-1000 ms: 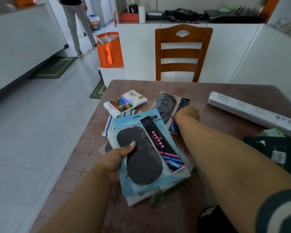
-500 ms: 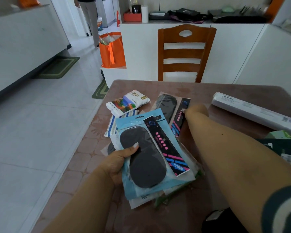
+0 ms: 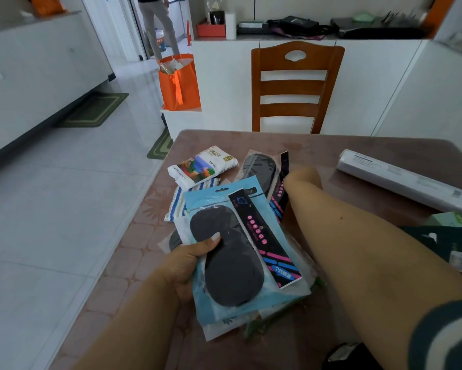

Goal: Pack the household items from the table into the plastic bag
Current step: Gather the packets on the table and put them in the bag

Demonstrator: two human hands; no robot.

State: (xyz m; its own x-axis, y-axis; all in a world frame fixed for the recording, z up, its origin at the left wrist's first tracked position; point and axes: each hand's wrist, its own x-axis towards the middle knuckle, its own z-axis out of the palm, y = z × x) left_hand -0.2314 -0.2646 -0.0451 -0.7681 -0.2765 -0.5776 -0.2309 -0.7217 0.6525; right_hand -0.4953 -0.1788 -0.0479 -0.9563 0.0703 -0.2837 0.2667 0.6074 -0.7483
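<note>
My left hand [image 3: 190,265] grips a stack of flat packets, a blue insole packet [image 3: 240,252] on top with my thumb pressed on the black insole. My right hand [image 3: 303,177] reaches forward to a second insole packet [image 3: 262,169] lying on the brown table [image 3: 358,150]; its fingers touch the packet's right edge, and whether they hold it is hidden. A white packet with a colourful picture [image 3: 202,168] and a blue-striped packet [image 3: 182,201] lie at the table's left. I see no plastic bag clearly.
A long white box [image 3: 400,180] lies at the table's right, with dark green packaging [image 3: 443,244] below it. A wooden chair [image 3: 296,86] stands behind the table. An orange bag [image 3: 180,84] sits on a low white stand; a person [image 3: 157,22] stands in the far doorway.
My right hand slid slightly right along the far insole packet's edge. The stack in my left hand stayed put. The person in the background walked farther away.
</note>
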